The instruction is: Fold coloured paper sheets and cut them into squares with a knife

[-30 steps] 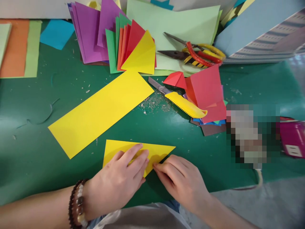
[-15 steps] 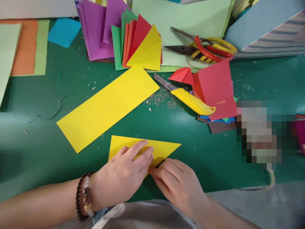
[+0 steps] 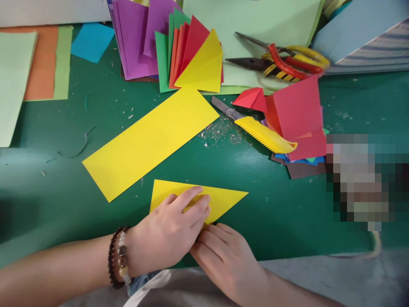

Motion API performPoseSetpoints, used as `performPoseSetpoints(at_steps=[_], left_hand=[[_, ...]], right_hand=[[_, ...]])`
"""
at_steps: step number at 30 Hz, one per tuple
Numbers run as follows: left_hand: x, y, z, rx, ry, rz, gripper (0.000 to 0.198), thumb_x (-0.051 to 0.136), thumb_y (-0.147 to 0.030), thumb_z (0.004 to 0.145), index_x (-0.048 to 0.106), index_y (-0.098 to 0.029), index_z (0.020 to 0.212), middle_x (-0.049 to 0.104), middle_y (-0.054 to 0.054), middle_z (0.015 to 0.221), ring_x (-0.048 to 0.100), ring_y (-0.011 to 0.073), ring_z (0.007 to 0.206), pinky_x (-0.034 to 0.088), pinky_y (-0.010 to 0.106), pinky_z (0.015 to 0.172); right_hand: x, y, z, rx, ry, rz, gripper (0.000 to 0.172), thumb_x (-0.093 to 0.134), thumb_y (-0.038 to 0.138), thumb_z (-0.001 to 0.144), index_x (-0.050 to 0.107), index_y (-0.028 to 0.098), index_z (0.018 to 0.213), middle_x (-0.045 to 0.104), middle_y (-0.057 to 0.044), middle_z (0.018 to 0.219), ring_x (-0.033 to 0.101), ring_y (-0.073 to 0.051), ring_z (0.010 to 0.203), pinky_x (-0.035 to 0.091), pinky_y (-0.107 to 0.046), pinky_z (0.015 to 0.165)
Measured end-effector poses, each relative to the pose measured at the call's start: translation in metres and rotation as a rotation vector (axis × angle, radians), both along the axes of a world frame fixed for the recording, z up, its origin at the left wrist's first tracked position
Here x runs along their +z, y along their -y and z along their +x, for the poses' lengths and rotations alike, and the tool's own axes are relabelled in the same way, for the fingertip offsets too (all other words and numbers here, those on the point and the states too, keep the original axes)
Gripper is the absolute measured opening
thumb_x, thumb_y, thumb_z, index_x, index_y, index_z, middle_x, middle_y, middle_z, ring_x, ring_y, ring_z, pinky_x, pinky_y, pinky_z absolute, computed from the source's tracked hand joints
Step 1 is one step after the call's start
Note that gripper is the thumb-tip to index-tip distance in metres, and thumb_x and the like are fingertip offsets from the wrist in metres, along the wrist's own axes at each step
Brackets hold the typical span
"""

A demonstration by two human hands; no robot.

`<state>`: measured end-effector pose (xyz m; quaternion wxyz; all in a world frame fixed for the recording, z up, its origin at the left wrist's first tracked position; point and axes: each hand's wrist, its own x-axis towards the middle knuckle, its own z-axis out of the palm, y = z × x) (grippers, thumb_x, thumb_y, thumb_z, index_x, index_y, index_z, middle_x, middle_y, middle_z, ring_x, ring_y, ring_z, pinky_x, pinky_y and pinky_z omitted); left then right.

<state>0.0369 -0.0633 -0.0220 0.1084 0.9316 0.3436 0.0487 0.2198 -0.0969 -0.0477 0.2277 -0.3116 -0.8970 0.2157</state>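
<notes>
A folded sheet of yellow paper (image 3: 223, 198), pointed at its right end, lies near the table's front edge. My left hand (image 3: 174, 228) holds it down against the table, fingers bent over its middle; the thumb is hidden. Below the paper's lower edge, my right hand (image 3: 223, 256) is closed, its fingers curled together at that edge. Its fingertips are partly covered by my left hand, so how they grip the edge cannot be seen. Beyond my hands lies a flat yellow strip of paper (image 3: 150, 145).
A yellow-handled knife (image 3: 265, 134) lies right of the strip beside small scraps. Pliers and scissors (image 3: 287, 62) rest on pale green sheets (image 3: 249, 21). Purple (image 3: 137, 47), green and red folded papers stand at the back; red papers (image 3: 297, 106) are stacked right. A blurred patch covers the far right.
My right hand has moved left and slightly down along the paper's lower edge, closer under my left hand. My left hand keeps its place on the paper. The view has shifted slightly.
</notes>
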Motion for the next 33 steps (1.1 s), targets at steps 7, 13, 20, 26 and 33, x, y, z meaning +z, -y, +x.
performPoseSetpoints(at_steps=[7,13,20,26,33], left_hand=[[-0.003,0.003,-0.001,0.005,0.015,-0.026,0.034,0.045,-0.023,0.098,0.060,-0.011,0.127,0.057,0.008,0.137,0.044,0.0273,0.132,0.049,0.037,0.091],[-0.007,0.005,0.000,0.030,0.021,-0.056,0.035,0.047,-0.029,0.100,0.057,-0.013,0.130,0.058,0.006,0.137,0.044,0.0268,0.133,0.048,0.038,0.089],[-0.009,0.006,-0.001,0.025,0.021,-0.046,0.033,0.042,-0.023,0.101,0.057,-0.012,0.128,0.058,0.005,0.136,0.044,0.0274,0.133,0.047,0.038,0.088],[-0.010,0.006,0.000,0.046,0.041,-0.046,0.035,0.043,-0.024,0.101,0.055,-0.013,0.131,0.057,0.006,0.137,0.046,0.0255,0.132,0.046,0.036,0.089],[-0.011,0.008,0.000,0.064,0.051,-0.052,0.036,0.039,-0.025,0.102,0.055,-0.012,0.131,0.057,0.004,0.139,0.045,0.0253,0.132,0.046,0.038,0.091]], right_hand=[[0.008,-0.010,0.027,-0.169,-0.043,0.097,0.009,0.064,0.009,0.085,0.065,0.018,0.087,0.059,0.002,0.061,0.052,-0.013,0.058,0.043,-0.030,0.057],[0.000,-0.026,0.039,-0.141,0.074,0.151,0.009,0.063,0.008,0.086,0.064,0.017,0.085,0.060,0.002,0.063,0.052,-0.012,0.057,0.042,-0.030,0.054],[0.007,-0.034,0.036,-0.026,0.169,0.253,0.011,0.059,0.009,0.088,0.064,0.016,0.082,0.056,0.002,0.060,0.050,-0.013,0.055,0.037,-0.031,0.052],[0.007,-0.040,0.040,-0.050,0.207,0.262,0.016,0.061,0.011,0.088,0.061,0.018,0.073,0.050,0.003,0.058,0.047,-0.013,0.055,0.035,-0.031,0.051],[0.005,-0.046,0.047,-0.102,0.188,0.243,0.019,0.063,0.009,0.086,0.058,0.019,0.070,0.051,0.003,0.057,0.046,-0.012,0.055,0.037,-0.029,0.053]])
